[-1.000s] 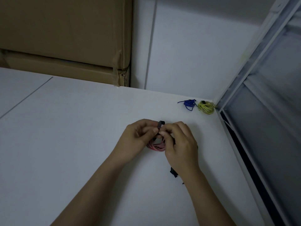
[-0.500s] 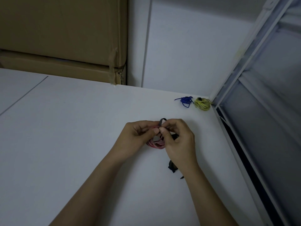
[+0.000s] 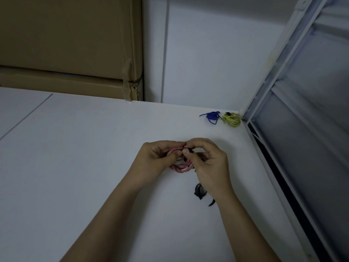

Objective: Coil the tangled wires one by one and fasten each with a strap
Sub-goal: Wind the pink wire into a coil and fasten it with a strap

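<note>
Where the black strap [image 3: 189, 155] stood up above the knuckles a second ago, it now lies folded down over the pink wire coil [image 3: 181, 167], so the fastening looks close to finished. The left hand [image 3: 156, 159] pinches the coil's top; the right hand [image 3: 206, 163] curls its fingers round the strap, thumb pressing it. The coil is held just above the white counter [image 3: 75, 167]. Spare black straps [image 3: 200, 191] lie beside the right wrist. At the far corner sit a blue wire bundle [image 3: 212, 116] and a yellow wire bundle [image 3: 232, 119], already coiled. Cardboard boxes [image 3: 66, 44] stand behind, a white window frame [image 3: 283, 72] at right.
</note>
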The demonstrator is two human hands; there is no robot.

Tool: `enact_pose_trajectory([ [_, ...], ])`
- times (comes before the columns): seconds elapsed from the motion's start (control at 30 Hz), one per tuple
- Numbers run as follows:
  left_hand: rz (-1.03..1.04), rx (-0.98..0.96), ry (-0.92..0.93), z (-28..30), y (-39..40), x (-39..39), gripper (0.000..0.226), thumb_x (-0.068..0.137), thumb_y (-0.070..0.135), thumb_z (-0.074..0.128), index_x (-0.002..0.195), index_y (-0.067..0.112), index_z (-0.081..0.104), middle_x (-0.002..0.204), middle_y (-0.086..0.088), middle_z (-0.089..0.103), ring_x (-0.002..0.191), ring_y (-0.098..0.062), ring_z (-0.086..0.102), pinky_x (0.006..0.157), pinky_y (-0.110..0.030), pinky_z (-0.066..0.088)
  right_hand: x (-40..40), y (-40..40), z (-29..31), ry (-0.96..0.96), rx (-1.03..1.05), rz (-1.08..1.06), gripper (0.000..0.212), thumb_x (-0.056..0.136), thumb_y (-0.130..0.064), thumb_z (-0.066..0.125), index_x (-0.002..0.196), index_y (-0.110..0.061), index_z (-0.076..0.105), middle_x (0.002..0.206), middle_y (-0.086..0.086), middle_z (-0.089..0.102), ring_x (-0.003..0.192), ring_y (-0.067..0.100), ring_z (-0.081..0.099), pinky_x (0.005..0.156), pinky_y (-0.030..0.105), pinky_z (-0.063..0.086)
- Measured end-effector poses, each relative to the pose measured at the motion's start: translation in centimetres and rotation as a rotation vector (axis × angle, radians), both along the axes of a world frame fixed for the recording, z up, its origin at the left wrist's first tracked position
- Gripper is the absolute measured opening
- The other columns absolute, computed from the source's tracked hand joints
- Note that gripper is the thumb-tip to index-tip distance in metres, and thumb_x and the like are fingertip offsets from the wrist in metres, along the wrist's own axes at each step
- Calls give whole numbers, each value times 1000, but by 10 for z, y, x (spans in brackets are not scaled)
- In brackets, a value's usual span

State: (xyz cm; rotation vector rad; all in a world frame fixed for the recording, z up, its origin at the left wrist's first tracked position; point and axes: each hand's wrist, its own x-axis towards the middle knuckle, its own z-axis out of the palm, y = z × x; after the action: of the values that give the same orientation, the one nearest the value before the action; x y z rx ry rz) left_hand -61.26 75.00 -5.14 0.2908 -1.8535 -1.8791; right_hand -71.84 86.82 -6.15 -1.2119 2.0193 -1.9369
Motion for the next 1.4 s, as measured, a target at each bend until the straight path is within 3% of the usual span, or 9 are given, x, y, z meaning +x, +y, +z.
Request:
enact_pose_trajectory([
  [0.23,118,-52,-4,-1,6,-4,21,88,-8,57,97,5,71,91,-5,74,83,-15,70,72,-21,53,5,-6,2,-47,-12,-42,19,85,-8,66,82,-26,68,85,-9,66,82,10,65,71,31,56],
  [0.33,143,-42,-23,-1,6,-5,16,88,-5,59,97,6,67,88,-4,73,80,-14,68,68,-21,53,10,-9,2,-33,-19,-80,10,86,-14,61,82,-20,68,84,-8,66,79,9,65,70,28,55],
  [0.6,138,38,-54,4,5,-4,10,88,-3,60,94,3,67,83,-11,73,76,-15,70,66,-18,52,9,-11,-4,217,-75,-131,11,87,-7,61,85,-4,71,84,0,63,80,5,61,71,16,47],
  [0.83,155,95,-66,10,1,0,14,87,-5,61,94,6,68,74,3,73,70,-8,69,64,-14,51,-3,-6,-5,516,11,-2,18,89,-6,59,100,-3,73,99,8,66,94,16,63,81,28,53],
  [1.0,113,156,-29,13,-1,3,19,87,-5,60,100,6,67,83,-4,75,81,-14,71,74,-20,54,-2,-1,-2,453,-25,33,23,92,-12,55,99,0,73,101,8,66,95,17,64,80,23,51],
  [1.1,87,180,-1,15,0,4,21,88,-5,59,103,7,66,87,-8,75,83,-17,71,74,-21,53,-4,-5,-2,404,-39,30,13,87,-4,64,95,0,74,99,7,66,93,13,64,81,20,50],
  [1.2,77,167,6,16,1,4,23,88,-7,58,104,7,65,85,-5,75,81,-15,71,73,-18,52,-7,-5,-2,397,-35,43,17,81,4,69,95,-2,74,99,3,65,93,10,63,82,20,50],
  [1.33,82,136,5,16,1,4,24,88,-7,58,106,8,65,89,-7,75,86,-18,72,75,-20,53,-7,-6,0,396,-30,47,21,78,6,71,95,-7,73,98,3,66,93,10,64,84,23,51],
  [1.4,79,114,-8,15,0,5,25,88,-5,59,109,8,64,91,-8,75,88,-20,71,76,-22,53,-5,-6,-2,297,-30,68,26,79,6,70,97,-12,70,98,0,67,93,13,65,85,29,52],
])
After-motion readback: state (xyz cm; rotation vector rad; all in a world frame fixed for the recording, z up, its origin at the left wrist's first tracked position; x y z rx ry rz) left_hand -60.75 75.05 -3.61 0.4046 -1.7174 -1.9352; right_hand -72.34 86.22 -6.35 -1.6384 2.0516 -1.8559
